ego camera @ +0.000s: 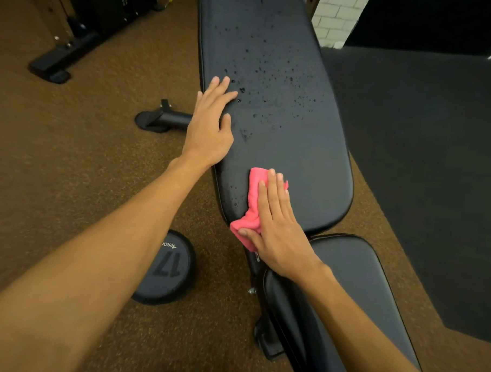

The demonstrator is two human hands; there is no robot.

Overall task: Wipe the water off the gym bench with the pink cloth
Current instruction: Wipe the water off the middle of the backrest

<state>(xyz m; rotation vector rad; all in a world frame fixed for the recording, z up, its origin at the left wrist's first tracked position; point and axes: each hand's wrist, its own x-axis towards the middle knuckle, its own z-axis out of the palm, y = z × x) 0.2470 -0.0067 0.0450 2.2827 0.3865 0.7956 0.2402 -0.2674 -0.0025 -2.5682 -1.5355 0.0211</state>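
Wiping one gym bench (282, 148) with one pink cloth (253, 203), using two hands.
Pressing cloth onto pad's near-left corner under flat right hand (276, 229); resting outstretched, empty left hand (210, 122) beside scattered droplets (271, 74).

Left hand (210, 128): bare, slender fingers, short trimmed nails — thumb and four fingers all in view.
Right hand (276, 226): bare, short rounded nails, knuckles and tendons faintly ridged on its back.
Left forearm (95, 249): bare from wrist to frame edge — smooth.
Right forearm (359, 317): bare to the frame edge, slim.
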